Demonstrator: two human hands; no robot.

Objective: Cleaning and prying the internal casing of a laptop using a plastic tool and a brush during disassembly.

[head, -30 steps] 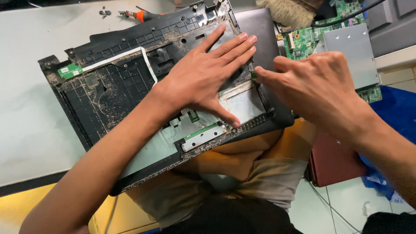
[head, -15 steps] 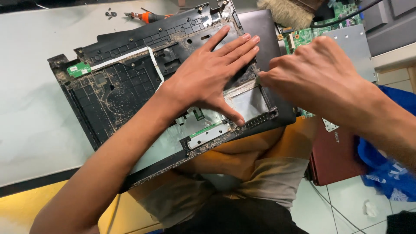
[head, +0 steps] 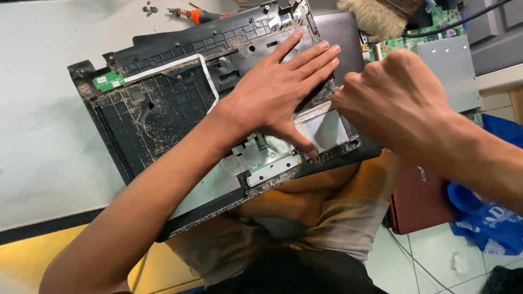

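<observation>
Both your hands on a dusty laptop shell at the table edge.

Around you: screwdriver (head: pixel 197 14) and screws (head: pixel 148 8) up top on the table (head: pixel 38 120), brush (head: pixel 376 16) and green board (head: pixel 430 35) to the upper right, blue bag (head: pixel 485 218) on the floor. Shell (head: pixel 158 114) is black, upside down, dust-caked, small green board at its left corner, overhanging your lap. Left hand (head: pixel 278 95) lies flat, fingers spread, pinning it. Right hand (head: pixel 397 103) is fisted at the shell's right edge; can't tell what it pinches.

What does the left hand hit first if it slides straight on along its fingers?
Left hand lies flat on the laptop shell, fingers aimed up-right. Likely first: the dark panel, then the brush.
</observation>
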